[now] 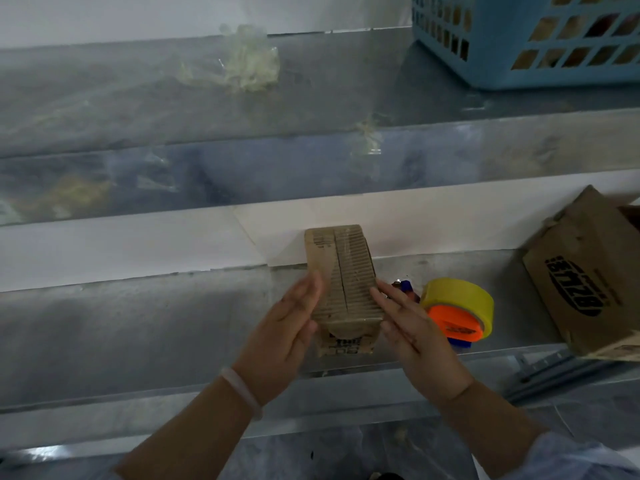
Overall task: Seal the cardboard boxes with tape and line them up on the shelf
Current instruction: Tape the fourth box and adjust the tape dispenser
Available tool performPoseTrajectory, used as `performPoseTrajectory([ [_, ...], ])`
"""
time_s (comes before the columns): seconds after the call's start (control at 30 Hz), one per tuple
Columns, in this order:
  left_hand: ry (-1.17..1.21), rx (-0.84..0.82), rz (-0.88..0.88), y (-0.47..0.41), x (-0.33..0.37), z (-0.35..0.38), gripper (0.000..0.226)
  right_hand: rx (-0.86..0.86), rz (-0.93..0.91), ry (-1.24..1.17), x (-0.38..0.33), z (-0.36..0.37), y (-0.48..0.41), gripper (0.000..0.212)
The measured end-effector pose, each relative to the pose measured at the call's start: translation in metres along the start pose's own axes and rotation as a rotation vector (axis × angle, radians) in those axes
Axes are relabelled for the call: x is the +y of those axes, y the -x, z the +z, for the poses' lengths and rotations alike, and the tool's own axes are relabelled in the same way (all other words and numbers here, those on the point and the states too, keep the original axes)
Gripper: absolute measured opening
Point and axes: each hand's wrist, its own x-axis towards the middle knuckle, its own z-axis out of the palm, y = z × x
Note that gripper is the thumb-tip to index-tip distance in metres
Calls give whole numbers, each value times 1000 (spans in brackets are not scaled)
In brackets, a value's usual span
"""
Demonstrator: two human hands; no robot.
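Observation:
A small brown cardboard box (343,282) stands on the lower metal shelf (138,327), its top flaps meeting in a seam with clear tape over them. My left hand (287,327) presses flat against the box's left side with straight fingers. My right hand (408,323) lies flat against its right side, fingers straight. A tape dispenser with a yellow roll and orange hub (460,310) sits just right of the box, behind my right hand. A bigger printed cardboard box (588,275) leans at the shelf's right end, its flaps loose.
A light blue plastic basket (519,39) stands on the upper shelf at the top right. Crumpled clear tape scraps (246,60) lie on that upper shelf, and another scrap (367,143) hangs on its front edge. A white wall strip runs behind the lower shelf.

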Motion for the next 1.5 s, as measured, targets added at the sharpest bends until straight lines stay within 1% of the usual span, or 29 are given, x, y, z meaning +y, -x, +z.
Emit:
performPoseTrajectory([
  [0.03,150,104,-136,3,8,5,54,78,96,-152,-2,7,4,46],
  [0.1,485,311,-456,1,29,19,59,292,328,-421,-10,21,8,41],
  [0.13,657,358,-598,-4,40,26,65,354,430,-513,-14,27,8,37],
  [0.17,787,367,-689,-10,48,32,71,365,502,-566,-19,33,5,38],
  [0.2,853,362,-727,-16,53,38,72,346,533,-571,-24,38,2,46],
  [0.23,870,360,-729,-21,56,44,62,318,531,-571,-29,43,-2,53],
  [0.27,852,364,-731,-25,59,49,46,318,509,-580,-31,49,-6,51],
  [0.3,843,382,-727,-28,60,52,38,339,489,-601,-33,54,-10,42],
  [0.37,777,417,-731,-29,57,56,42,388,466,-577,-35,61,-16,23],
  [0.4,720,422,-729,-29,55,57,42,411,457,-546,-34,63,-16,20],
  [0.47,637,452,-704,-28,53,59,35,441,456,-467,-31,64,-15,20],
  [0.53,608,466,-692,-28,52,61,33,453,465,-414,-29,64,-15,20],
  [0.6,624,478,-704,-27,50,63,36,466,471,-416,-26,65,-15,21],
  [0.67,691,491,-701,-25,48,63,45,481,490,-446,-24,68,-16,27],
  [0.77,784,444,-665,-20,46,64,58,488,503,-462,-24,69,-15,37],
  [0.83,824,413,-664,-19,44,64,57,460,493,-469,-26,67,-15,39],
  [0.9,867,387,-651,-19,43,63,54,407,493,-491,-27,65,-16,34],
  [0.97,870,361,-641,-18,43,63,55,381,501,-465,-27,64,-16,21],
  [1.0,870,355,-632,-17,42,62,58,386,503,-447,-26,63,-16,18],
  [1.07,852,326,-586,-12,37,60,72,403,513,-433,-25,63,-16,19],
  [1.13,741,280,-517,-5,30,58,84,407,518,-439,-26,62,-17,21],
  [1.17,683,266,-488,-2,27,57,84,401,514,-436,-27,61,-18,22],
  [1.33,560,209,-419,8,15,49,74,366,533,-424,-24,51,-19,21],
  [1.37,525,188,-398,11,14,45,71,366,545,-423,-23,47,-18,21],
  [1.43,396,181,-371,17,11,34,56,354,557,-408,-22,40,-14,22],
  [1.47,320,207,-369,18,10,28,48,335,553,-389,-21,37,-12,22],
  [1.5,239,254,-357,18,9,19,45,313,549,-366,-21,34,-10,22],
])
